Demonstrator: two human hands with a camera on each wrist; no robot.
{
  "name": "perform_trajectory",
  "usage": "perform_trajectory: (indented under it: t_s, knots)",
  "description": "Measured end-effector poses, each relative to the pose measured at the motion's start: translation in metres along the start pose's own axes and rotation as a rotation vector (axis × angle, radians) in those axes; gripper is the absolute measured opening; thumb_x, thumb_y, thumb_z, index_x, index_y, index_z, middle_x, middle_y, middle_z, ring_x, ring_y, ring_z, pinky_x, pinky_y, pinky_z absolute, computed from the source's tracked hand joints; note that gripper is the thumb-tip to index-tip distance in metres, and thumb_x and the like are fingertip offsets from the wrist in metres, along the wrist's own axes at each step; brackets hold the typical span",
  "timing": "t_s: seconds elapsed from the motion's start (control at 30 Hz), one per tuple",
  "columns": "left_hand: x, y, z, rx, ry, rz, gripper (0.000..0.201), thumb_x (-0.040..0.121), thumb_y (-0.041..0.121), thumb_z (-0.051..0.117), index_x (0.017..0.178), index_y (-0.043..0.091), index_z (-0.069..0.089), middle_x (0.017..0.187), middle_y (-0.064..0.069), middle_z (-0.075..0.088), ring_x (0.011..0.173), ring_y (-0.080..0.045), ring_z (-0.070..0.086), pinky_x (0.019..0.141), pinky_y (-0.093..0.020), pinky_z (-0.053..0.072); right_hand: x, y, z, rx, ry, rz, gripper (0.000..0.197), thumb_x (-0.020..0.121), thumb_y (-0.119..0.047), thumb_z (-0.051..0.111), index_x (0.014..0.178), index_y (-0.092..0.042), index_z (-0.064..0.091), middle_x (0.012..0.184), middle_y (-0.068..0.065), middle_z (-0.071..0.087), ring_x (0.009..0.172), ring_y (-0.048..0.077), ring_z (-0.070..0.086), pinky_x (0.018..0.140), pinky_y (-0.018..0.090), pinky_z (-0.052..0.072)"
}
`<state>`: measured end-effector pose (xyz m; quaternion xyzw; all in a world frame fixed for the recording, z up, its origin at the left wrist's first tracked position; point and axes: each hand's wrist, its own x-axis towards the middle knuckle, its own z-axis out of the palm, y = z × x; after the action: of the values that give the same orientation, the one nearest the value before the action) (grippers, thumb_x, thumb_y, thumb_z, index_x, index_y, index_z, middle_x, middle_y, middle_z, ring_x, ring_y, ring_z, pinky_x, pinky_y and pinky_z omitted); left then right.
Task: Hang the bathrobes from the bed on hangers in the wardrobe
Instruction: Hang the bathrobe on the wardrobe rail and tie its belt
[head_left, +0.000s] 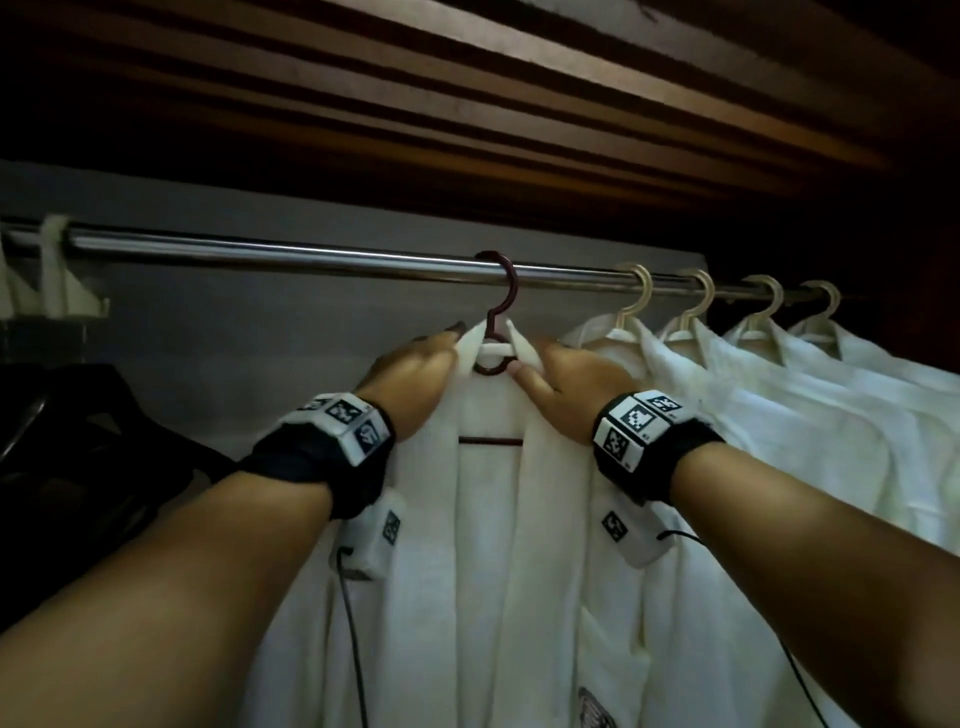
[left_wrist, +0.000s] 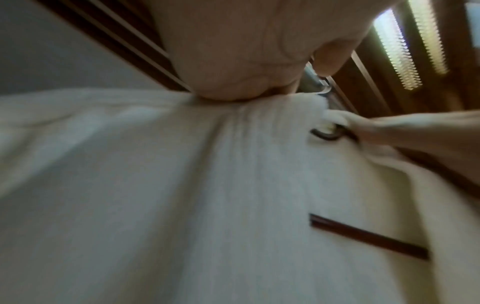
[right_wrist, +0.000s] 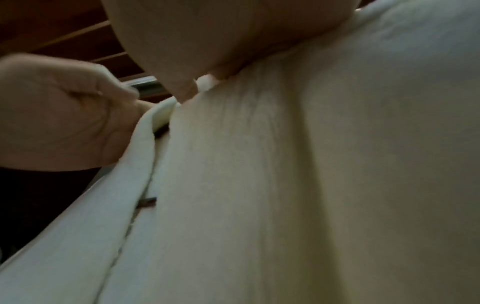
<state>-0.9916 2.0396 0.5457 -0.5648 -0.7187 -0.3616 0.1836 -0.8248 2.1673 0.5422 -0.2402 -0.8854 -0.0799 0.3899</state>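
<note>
A white bathrobe (head_left: 488, 545) hangs on a dark red hanger (head_left: 500, 306) hooked over the steel wardrobe rail (head_left: 291, 254). My left hand (head_left: 415, 374) grips the robe's left collar edge beside the hanger neck. My right hand (head_left: 566, 384) pinches the right collar edge on the other side. The left wrist view shows the bathrobe (left_wrist: 182, 195) close up, the hanger's crossbar (left_wrist: 369, 236) and my right hand (left_wrist: 389, 131) on the collar. The right wrist view shows the bathrobe (right_wrist: 298, 174) and my left hand (right_wrist: 67, 115) curled on the lapel.
Several white robes (head_left: 779, 374) hang on cream hangers (head_left: 636, 296) to the right along the rail. At the rail's far left hangs another cream hanger (head_left: 57, 275). Dark items (head_left: 78, 431) fill the lower left. Wooden slats (head_left: 467, 114) run overhead.
</note>
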Motion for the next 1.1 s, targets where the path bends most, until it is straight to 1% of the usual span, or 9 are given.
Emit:
perform_trajectory:
  t_s: [0.2,0.3,0.4,0.5,0.57,0.8,0.93,1.03,1.1]
  knots:
    - [-0.014,-0.032,0.003,0.396,0.176,0.049,0.047,0.099,0.051,0.020,0.099,0.018,0.053,0.095,-0.009,0.065,0.085,-0.033,0.062,0.068,-0.034,0.042,0.000,0.005,0.020,0.003,0.094,-0.021,0.050,0.093,-0.062,0.033,0.110,-0.020,0.054,0.094,0.004,0.067,0.084,0.026,0.064,0.070,0.035,0.049]
    - [-0.015,-0.032,0.016,0.454,0.237,-0.006,0.042,0.097,0.050,0.035,0.117,0.017,0.051,0.114,-0.011,0.059,0.103,-0.033,0.056,0.086,-0.040,0.040,-0.004,-0.002,0.027,-0.104,0.085,0.025,0.057,0.090,-0.062,0.041,0.127,-0.019,0.046,0.121,0.008,0.058,0.110,0.029,0.056,0.090,0.040,0.042]
    - [-0.030,-0.042,0.038,0.440,0.314,-0.036,0.072,0.089,0.054,0.047,0.148,0.019,0.025,0.149,-0.012,0.030,0.137,-0.031,0.028,0.113,-0.048,0.018,-0.029,-0.005,0.044,-0.160,0.123,0.082,0.094,0.082,-0.070,0.045,0.153,-0.023,0.005,0.153,0.010,0.021,0.140,0.032,0.022,0.113,0.049,0.019]
    - [-0.070,-0.062,0.069,0.255,0.275,0.011,0.092,0.089,0.054,0.047,0.153,0.020,-0.009,0.161,-0.011,-0.009,0.149,-0.027,-0.008,0.120,-0.042,-0.003,-0.086,0.005,0.077,-0.019,0.090,0.019,0.101,0.084,-0.069,0.043,0.152,-0.024,-0.018,0.157,0.007,-0.028,0.144,0.028,-0.027,0.116,0.050,-0.016]
    - [-0.114,-0.078,0.106,0.162,0.208,0.045,0.097,0.086,0.051,0.051,0.153,0.006,-0.004,0.161,-0.017,-0.003,0.149,-0.029,-0.001,0.121,-0.037,0.004,-0.145,0.013,0.114,0.120,0.001,0.060,0.098,0.086,-0.062,0.046,0.153,-0.022,-0.014,0.154,0.007,-0.035,0.142,0.029,-0.031,0.114,0.046,-0.018]
    - [-0.338,-0.134,0.253,-0.114,-0.897,-0.265,0.047,0.088,0.039,0.051,0.125,0.012,0.060,0.126,-0.007,0.059,0.120,-0.026,0.055,0.099,-0.025,0.038,-0.374,0.027,0.229,-0.049,-0.685,0.076,0.084,0.082,-0.037,0.058,0.151,-0.038,0.010,0.157,0.009,-0.024,0.145,0.034,-0.014,0.115,0.062,0.010]
    - [-0.386,-0.107,0.276,-0.171,-0.857,-0.291,0.004,0.093,0.033,0.056,0.095,0.036,0.053,0.094,0.009,0.061,0.087,-0.011,0.059,0.081,-0.022,0.048,-0.414,0.036,0.223,0.241,-0.560,0.297,0.050,0.081,-0.028,0.057,0.131,-0.028,0.055,0.142,0.005,0.050,0.133,0.026,0.045,0.107,0.041,0.039]
    - [-0.380,-0.067,0.285,-0.400,-0.771,-0.262,0.019,0.087,0.037,0.060,0.097,0.036,0.043,0.088,0.013,0.060,0.078,-0.006,0.059,0.077,-0.036,0.053,-0.401,0.046,0.198,0.368,-0.254,0.495,0.035,0.079,-0.026,0.061,0.113,-0.019,0.062,0.110,0.000,0.062,0.104,0.018,0.059,0.092,0.019,0.039]
    - [-0.371,-0.037,0.294,-0.554,-0.768,-0.277,0.058,0.077,0.040,0.073,0.120,0.042,0.035,0.116,0.014,0.054,0.100,0.000,0.056,0.089,-0.035,0.053,-0.385,0.046,0.178,0.445,-0.244,0.429,0.039,0.080,-0.026,0.064,0.117,-0.016,0.063,0.114,0.000,0.062,0.107,0.012,0.055,0.093,0.015,0.037]
